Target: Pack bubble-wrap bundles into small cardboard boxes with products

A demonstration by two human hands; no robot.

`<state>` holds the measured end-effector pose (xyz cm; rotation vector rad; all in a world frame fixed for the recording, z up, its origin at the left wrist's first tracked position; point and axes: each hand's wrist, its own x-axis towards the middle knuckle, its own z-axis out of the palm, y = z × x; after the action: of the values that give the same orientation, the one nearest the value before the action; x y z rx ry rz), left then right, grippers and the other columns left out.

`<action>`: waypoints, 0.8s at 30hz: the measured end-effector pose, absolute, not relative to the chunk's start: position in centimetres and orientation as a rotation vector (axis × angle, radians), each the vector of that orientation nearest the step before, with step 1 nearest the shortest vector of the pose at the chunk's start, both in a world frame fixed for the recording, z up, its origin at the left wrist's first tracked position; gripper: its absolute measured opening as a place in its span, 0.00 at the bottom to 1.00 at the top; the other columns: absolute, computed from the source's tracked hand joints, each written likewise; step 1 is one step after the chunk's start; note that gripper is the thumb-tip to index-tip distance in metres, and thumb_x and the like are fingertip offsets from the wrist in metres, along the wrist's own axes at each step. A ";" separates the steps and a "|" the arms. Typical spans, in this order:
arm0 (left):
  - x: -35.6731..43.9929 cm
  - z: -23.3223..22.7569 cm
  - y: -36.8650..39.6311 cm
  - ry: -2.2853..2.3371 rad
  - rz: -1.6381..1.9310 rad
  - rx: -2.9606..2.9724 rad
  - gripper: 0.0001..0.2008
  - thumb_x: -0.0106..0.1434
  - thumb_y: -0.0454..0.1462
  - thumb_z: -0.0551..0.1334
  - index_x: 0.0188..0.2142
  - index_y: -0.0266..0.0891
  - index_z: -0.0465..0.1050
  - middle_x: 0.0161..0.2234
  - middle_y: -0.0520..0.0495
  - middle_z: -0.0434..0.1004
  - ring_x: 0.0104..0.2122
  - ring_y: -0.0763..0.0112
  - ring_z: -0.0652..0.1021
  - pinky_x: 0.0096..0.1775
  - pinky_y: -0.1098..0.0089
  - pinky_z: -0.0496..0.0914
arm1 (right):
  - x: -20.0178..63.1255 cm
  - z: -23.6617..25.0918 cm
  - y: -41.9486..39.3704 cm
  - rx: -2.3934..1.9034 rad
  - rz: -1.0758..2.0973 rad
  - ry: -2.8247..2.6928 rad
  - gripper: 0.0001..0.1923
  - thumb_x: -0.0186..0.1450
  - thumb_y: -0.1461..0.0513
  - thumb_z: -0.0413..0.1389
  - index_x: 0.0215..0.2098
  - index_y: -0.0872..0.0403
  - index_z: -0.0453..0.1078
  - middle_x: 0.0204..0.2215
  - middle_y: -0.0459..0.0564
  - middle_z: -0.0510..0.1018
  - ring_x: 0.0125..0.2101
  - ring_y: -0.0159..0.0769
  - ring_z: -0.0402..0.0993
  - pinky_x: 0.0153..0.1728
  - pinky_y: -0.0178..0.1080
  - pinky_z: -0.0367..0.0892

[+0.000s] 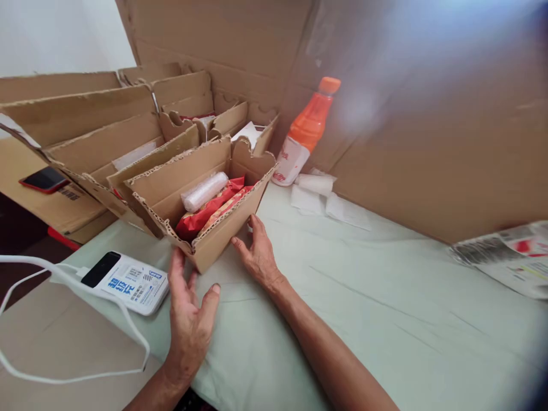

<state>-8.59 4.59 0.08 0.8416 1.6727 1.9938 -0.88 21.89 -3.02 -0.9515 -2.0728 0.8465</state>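
A small open cardboard box (pixel 222 228) stands on the pale green cloth. Inside it lie a red packet (pixel 205 212) and a roll of bubble wrap (pixel 204 191). My left hand (pixel 188 319) is open, palm toward the box's near corner, fingertips just at its lower edge. My right hand (pixel 259 254) rests flat on the cloth with its fingers against the box's right side. Neither hand grips anything.
More open cardboard boxes (pixel 128 142) stand in a row behind to the left. An orange bottle (pixel 306 134) leans on a big cardboard sheet (pixel 428 142). White tissues (pixel 317 191), a white power bank (pixel 128 282) with cable, a red phone (pixel 45 178), and printed paper (pixel 509 254) lie around.
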 end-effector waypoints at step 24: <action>-11.9 -1.3 6.9 2.011 1.789 1.017 0.36 0.68 0.36 0.59 0.72 0.44 0.50 0.73 0.38 0.50 0.72 0.52 0.55 0.70 0.49 0.50 | -3.4 -1.1 21.8 -0.912 0.531 -2.622 0.24 0.68 0.57 0.58 0.59 0.59 0.72 0.64 0.64 0.70 0.65 0.54 0.63 0.62 0.56 0.61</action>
<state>-11.85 6.87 -1.33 1.0174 2.0107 1.7888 -3.42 21.85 -1.08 -0.9122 -2.6218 0.5314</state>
